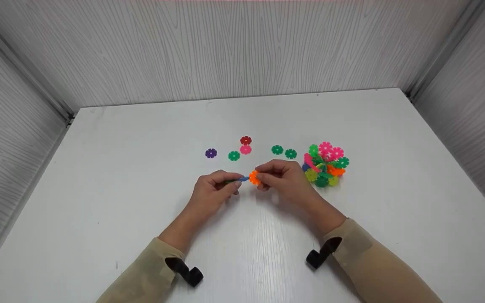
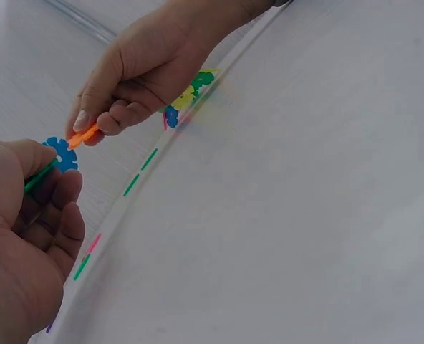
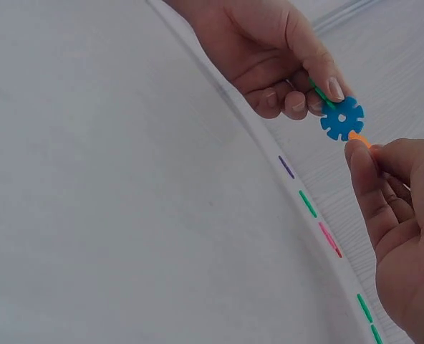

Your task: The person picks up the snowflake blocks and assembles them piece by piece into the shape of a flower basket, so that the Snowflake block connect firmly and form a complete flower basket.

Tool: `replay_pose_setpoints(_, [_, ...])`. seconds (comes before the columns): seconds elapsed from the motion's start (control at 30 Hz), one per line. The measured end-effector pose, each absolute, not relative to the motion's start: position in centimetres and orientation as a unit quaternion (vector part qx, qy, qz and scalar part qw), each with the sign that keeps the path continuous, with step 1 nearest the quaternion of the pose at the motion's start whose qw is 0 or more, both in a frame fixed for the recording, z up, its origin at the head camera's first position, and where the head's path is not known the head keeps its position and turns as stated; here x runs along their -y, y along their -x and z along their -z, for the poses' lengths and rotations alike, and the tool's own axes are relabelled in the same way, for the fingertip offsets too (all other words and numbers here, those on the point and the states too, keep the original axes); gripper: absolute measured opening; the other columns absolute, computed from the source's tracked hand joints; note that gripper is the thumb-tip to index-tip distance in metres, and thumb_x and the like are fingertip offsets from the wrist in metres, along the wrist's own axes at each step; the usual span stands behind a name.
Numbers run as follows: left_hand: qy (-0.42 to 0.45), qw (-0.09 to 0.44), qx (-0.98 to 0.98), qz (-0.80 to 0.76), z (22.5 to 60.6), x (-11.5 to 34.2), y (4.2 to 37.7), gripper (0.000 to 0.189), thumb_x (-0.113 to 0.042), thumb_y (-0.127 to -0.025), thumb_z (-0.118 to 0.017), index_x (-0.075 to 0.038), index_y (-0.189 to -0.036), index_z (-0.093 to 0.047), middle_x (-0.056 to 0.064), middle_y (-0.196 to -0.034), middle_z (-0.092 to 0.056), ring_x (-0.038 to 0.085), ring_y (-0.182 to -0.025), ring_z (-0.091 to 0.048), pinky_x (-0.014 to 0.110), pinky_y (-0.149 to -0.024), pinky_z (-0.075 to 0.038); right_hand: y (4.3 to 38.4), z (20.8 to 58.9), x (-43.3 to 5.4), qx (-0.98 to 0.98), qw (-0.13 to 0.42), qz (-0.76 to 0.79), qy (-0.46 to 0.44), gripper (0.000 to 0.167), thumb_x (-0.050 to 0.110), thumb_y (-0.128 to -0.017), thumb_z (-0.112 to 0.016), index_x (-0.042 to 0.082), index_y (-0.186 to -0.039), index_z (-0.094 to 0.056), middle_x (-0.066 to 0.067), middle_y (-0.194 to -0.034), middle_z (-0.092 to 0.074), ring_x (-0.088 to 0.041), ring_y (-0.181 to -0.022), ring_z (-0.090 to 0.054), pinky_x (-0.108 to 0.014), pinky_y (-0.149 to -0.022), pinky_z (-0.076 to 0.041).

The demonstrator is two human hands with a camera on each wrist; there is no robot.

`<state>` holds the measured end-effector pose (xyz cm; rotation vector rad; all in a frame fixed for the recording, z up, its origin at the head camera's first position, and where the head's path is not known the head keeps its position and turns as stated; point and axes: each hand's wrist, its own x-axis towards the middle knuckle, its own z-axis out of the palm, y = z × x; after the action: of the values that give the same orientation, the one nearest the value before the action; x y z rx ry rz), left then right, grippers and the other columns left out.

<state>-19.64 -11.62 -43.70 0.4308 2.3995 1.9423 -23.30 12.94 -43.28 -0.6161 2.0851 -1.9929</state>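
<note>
Over the middle of the table, my left hand (image 1: pixel 209 191) pinches a green notched plastic disc (image 3: pixel 316 89) between thumb and fingers. A blue notched disc (image 3: pixel 331 123) with a small centre hole is joined to it. From the other side my right hand (image 1: pixel 289 181) pinches an orange notched disc (image 1: pixel 253 177). In the right wrist view the orange disc's edge meets the blue disc's rim, turned across it. Fingers hide part of the orange disc and most of the green one, so how deep the slots sit is unclear.
Beyond the hands lie loose flat discs: purple (image 1: pixel 211 153), red (image 1: pixel 246 140), pink (image 1: pixel 246 150) and several green ones (image 1: pixel 234 155). A multicoloured cluster of joined discs (image 1: pixel 326 164) stands right of my right hand. Pale panels (image 1: pixel 242 50) enclose the white table (image 1: pixel 141 139).
</note>
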Motion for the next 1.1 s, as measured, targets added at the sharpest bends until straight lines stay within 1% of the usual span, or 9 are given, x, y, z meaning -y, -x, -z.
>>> replay_pose_setpoints(0.1, [-0.143, 0.012, -0.767, -0.625, 43.8, 11.7, 19.7, 0.018, -0.01, -0.102, -0.072, -0.011, -0.117, -0.082, 0.007, -0.103, -0.073, 0.028, -0.087, -0.07, 0.027, -0.077, -0.059, 23.3, 43.3, -13.1, -0.706, 0.109, 0.664, 0.219, 0.023, 0.007, -0.102, -0.072, 0.003, -0.123, -0.077, -0.015, -0.107, -0.077, -0.027, -0.088, -0.076, -0.036, -0.088, -0.063])
replay_pose_setpoints(0.3, [-0.145, 0.018, -0.765, -0.627, 43.7, 11.7, 19.7, 0.018, -0.011, -0.102, -0.072, -0.011, -0.117, -0.082, 0.011, -0.105, -0.074, 0.027, -0.089, -0.072, 0.032, -0.085, -0.061, 23.3, 43.3, -13.5, -0.693, 0.128, 0.664, 0.249, 0.033, 0.003, -0.102, -0.07, -0.005, -0.134, -0.07, -0.016, -0.114, -0.077, -0.027, -0.092, -0.077, -0.036, -0.092, -0.062])
replay_pose_setpoints(0.4, [-0.146, 0.021, -0.758, -0.635, 43.6, 11.8, 19.6, 0.018, -0.011, -0.102, -0.072, -0.011, -0.118, -0.082, 0.015, -0.108, -0.074, 0.027, -0.092, -0.073, 0.034, -0.088, -0.062, 23.3, 43.3, -13.4, -0.687, 0.133, 0.668, 0.255, 0.036, 0.003, -0.102, -0.07, -0.007, -0.136, -0.067, -0.017, -0.116, -0.077, -0.026, -0.093, -0.078, -0.037, -0.094, -0.061])
replay_pose_setpoints(0.53, [-0.145, 0.023, -0.753, -0.641, 43.6, 11.8, 19.6, 0.019, -0.011, -0.103, -0.072, -0.01, -0.119, -0.081, 0.018, -0.111, -0.074, 0.026, -0.097, -0.075, 0.033, -0.09, -0.061, 23.2, 43.2, -13.2, -0.69, 0.135, 0.665, 0.251, 0.036, 0.004, -0.102, -0.07, -0.006, -0.137, -0.067, -0.016, -0.115, -0.078, -0.024, -0.092, -0.078, -0.036, -0.095, -0.06])
replay_pose_setpoints(0.67, [-0.141, 0.012, -0.752, -0.643, 43.7, 11.6, 19.6, 0.018, -0.007, -0.101, -0.072, -0.008, -0.117, -0.081, 0.016, -0.108, -0.074, 0.026, -0.094, -0.074, 0.029, -0.085, -0.061, 23.3, 43.3, -13.1, -0.698, 0.131, 0.66, 0.246, 0.035, 0.004, -0.102, -0.07, -0.005, -0.136, -0.068, -0.015, -0.112, -0.078, -0.024, -0.091, -0.077, -0.034, -0.094, -0.061])
replay_pose_setpoints(0.83, [-0.108, -0.001, -0.761, -0.64, 43.8, 11.4, 19.6, 0.016, -0.01, -0.1, -0.074, -0.011, -0.115, -0.081, 0.008, -0.105, -0.074, 0.026, -0.087, -0.07, 0.025, -0.078, -0.06, 23.5, 43.4, -13.1, -0.71, 0.137, 0.647, 0.242, 0.038, 0.011, -0.103, -0.072, 0.0, -0.138, -0.068, -0.014, -0.115, -0.076, -0.03, -0.097, -0.074, -0.035, -0.092, -0.062])
replay_pose_setpoints(0.9, [-0.09, -0.005, -0.759, -0.645, 43.8, 11.3, 19.6, 0.014, -0.011, -0.1, -0.075, -0.011, -0.113, -0.081, 0.006, -0.105, -0.074, 0.026, -0.085, -0.068, 0.025, -0.077, -0.06, 23.7, 43.5, -13.2, -0.726, 0.123, 0.635, 0.234, 0.04, 0.014, -0.102, -0.073, 0.002, -0.14, -0.067, -0.013, -0.118, -0.075, -0.031, -0.102, -0.072, -0.034, -0.091, -0.061])
replay_pose_setpoints(0.97, [-0.074, -0.011, -0.757, -0.649, 43.8, 11.3, 19.6, 0.013, -0.012, -0.099, -0.076, -0.012, -0.112, -0.081, 0.006, -0.106, -0.074, 0.026, -0.084, -0.067, 0.025, -0.077, -0.06, 24.1, 43.4, -13.5, -0.753, 0.092, 0.614, 0.216, 0.044, 0.018, -0.102, -0.074, 0.005, -0.143, -0.066, -0.011, -0.122, -0.074, -0.028, -0.109, -0.07, -0.032, -0.092, -0.06])
replay_pose_setpoints(1.1, [-0.058, -0.019, -0.752, -0.656, 43.9, 11.3, 19.7, 0.012, -0.012, -0.099, -0.076, -0.011, -0.111, -0.081, 0.007, -0.106, -0.074, 0.027, -0.085, -0.066, 0.026, -0.077, -0.06, 25.3, 43.3, -14.1, -0.794, 0.025, 0.585, 0.164, 0.045, 0.02, -0.102, -0.074, 0.01, -0.145, -0.065, -0.008, -0.133, -0.07, -0.023, -0.122, -0.062, -0.032, -0.102, -0.054])
